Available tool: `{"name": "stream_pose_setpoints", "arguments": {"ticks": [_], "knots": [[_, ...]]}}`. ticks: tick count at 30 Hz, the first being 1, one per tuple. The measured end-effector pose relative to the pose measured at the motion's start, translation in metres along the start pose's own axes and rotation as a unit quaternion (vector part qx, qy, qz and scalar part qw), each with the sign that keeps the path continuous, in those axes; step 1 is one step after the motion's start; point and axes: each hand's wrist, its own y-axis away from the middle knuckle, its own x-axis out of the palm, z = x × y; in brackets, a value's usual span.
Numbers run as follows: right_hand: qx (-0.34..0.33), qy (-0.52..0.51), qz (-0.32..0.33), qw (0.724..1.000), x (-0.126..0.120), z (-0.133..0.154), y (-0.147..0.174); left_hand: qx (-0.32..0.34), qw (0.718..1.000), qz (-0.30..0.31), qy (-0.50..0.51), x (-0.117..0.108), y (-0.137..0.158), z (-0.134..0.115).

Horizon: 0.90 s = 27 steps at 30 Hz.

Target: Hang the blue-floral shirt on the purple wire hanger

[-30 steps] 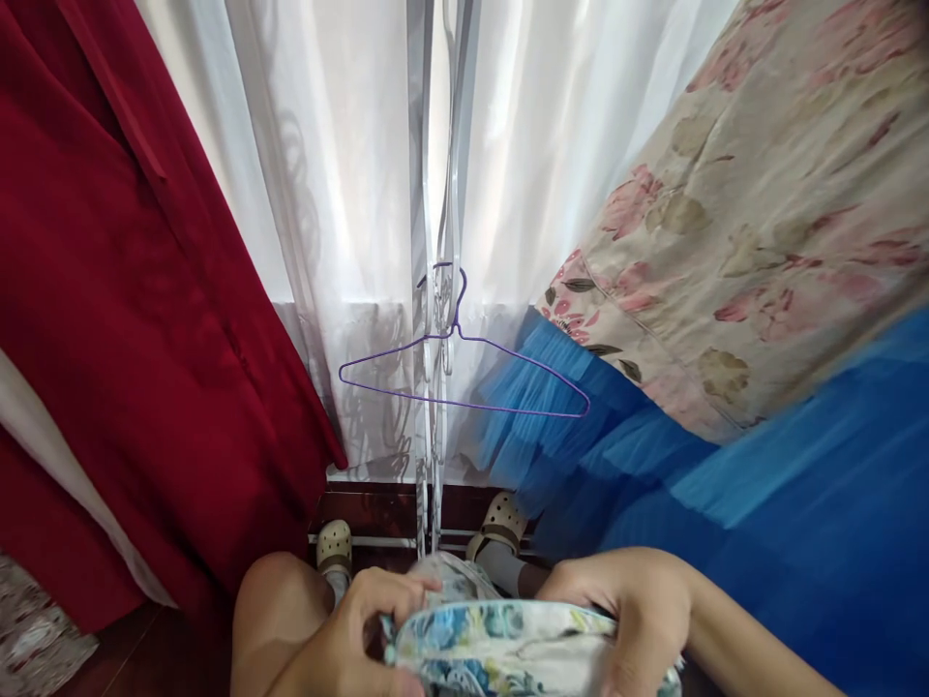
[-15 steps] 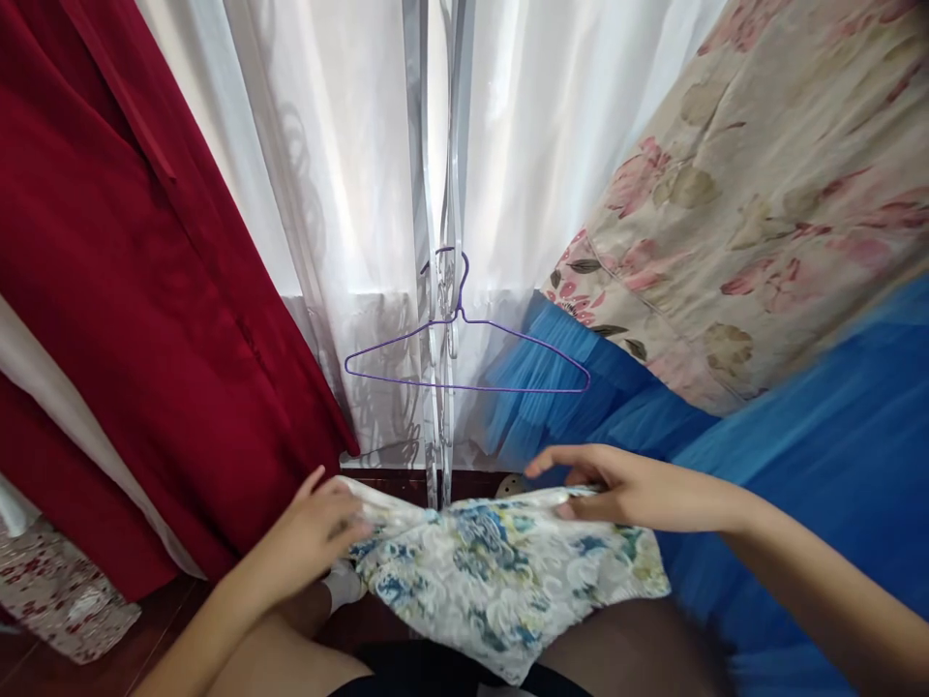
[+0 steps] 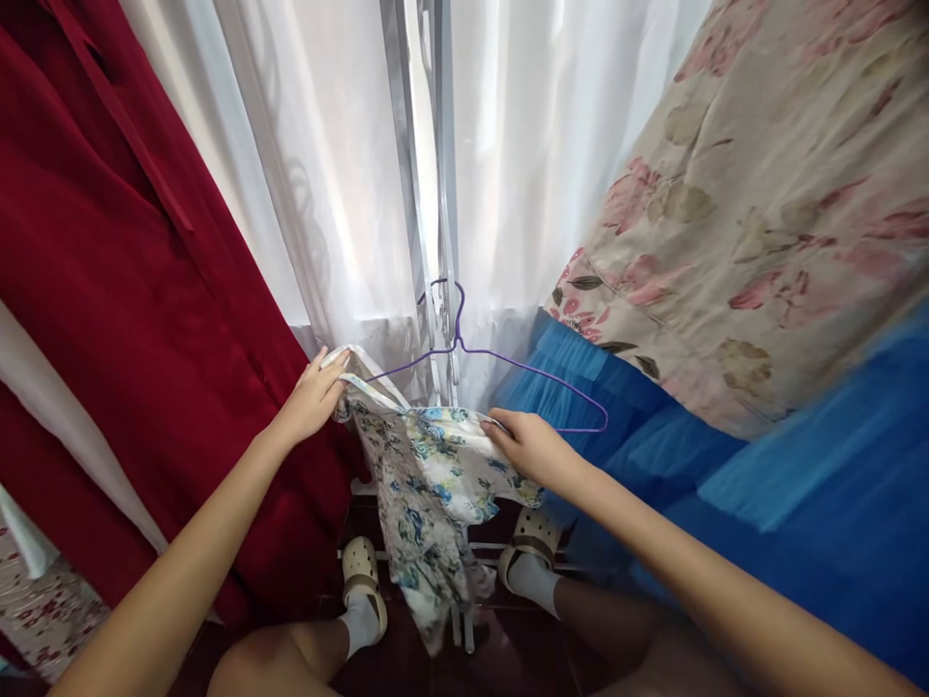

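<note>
Lifted up and forward from over the thighs since half a second ago, the white garment with blue flowers (image 3: 457,455) hangs at full length above the floor (image 3: 526,644), in front of the purple wire hanger (image 3: 459,339). Its pale-trimmed neckline meets the hanger's left arm, whose end is hidden there; whether it has gone inside cannot be told. I judge that side the further along, since the right end pokes out bare. Fingers of the left hand (image 3: 314,392) grip the trim at its left corner; those of the right hand (image 3: 526,443) pinch the upper edge. Behind, the hanger hooks on a white metal stand (image 3: 445,145), between a red gown (image 3: 145,290) and a blue tulle skirt (image 3: 820,494).
</note>
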Motion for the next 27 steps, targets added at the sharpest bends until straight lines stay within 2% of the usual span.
{"name": "stream_pose_setpoints", "arguments": {"ticks": [4, 7, 11, 15, 17, 19, 21, 24, 25, 27], "knots": [[-0.011, -0.019, -0.025, 0.999, 0.017, 0.004, 0.006, 0.049, 0.993, 0.003, 0.104, 0.019, -0.019, -0.060], [-0.022, -0.080, -0.047, 0.995, 0.025, 0.006, 0.016, 0.048, 0.992, -0.048, 0.110, 0.033, -0.019, -0.090], [-0.030, -0.117, -0.057, 0.991, 0.018, -0.006, 0.049, 0.043, 0.984, -0.161, 0.058, 0.033, -0.010, -0.091], [0.004, -0.084, -0.153, 0.985, -0.009, -0.032, 0.083, 0.066, 0.984, -0.163, 0.035, 0.026, -0.004, -0.082], [0.038, -0.028, -0.204, 0.978, -0.027, -0.044, 0.086, 0.068, 0.984, -0.161, 0.036, 0.025, -0.002, -0.084], [0.060, 0.013, -0.219, 0.974, -0.046, -0.053, 0.077, 0.072, 0.983, -0.167, 0.039, 0.025, 0.000, -0.088], [0.045, 0.008, -0.176, 0.983, -0.065, -0.058, 0.063, 0.077, 0.981, -0.173, 0.036, 0.022, 0.001, -0.090], [0.017, -0.088, -0.035, 0.995, -0.091, -0.060, 0.050, 0.060, 0.982, -0.179, 0.032, 0.015, 0.005, -0.080], [0.025, -0.144, 0.008, 0.989, -0.097, -0.059, 0.048, 0.040, 0.983, -0.176, 0.038, 0.013, 0.007, -0.074], [0.061, -0.283, 0.068, 0.955, -0.101, -0.055, 0.046, -0.018, 0.985, -0.152, 0.084, 0.015, 0.012, -0.059]]}}
